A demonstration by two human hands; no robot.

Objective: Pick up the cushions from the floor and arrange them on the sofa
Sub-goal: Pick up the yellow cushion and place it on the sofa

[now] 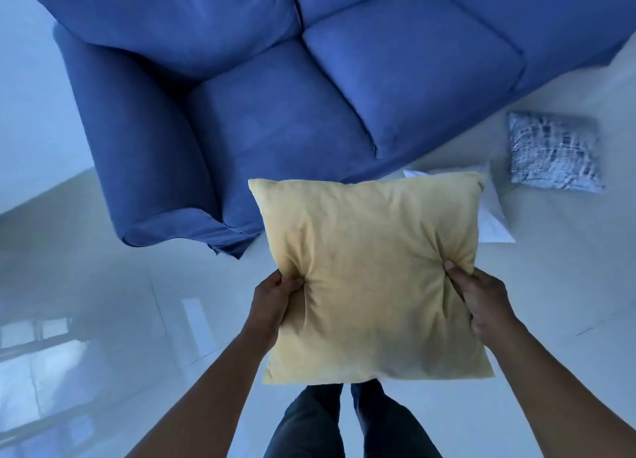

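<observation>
A square yellow cushion (371, 271) is held up in front of me, off the floor. My left hand (272, 302) pinches its left edge and my right hand (481, 302) pinches its right edge. Beyond it stands the blue sofa (275, 120), with bare seat cushions. A white cushion (494, 216) lies on the floor just behind the yellow one, mostly hidden by it. Farther right, a grey patterned cushion (554, 153) lies flat on the floor near the sofa's front.
The sofa's left armrest (144, 154) juts toward me at the left. The pale glossy floor (103, 302) shows window reflections. My legs (344, 423) in dark trousers are below the cushion.
</observation>
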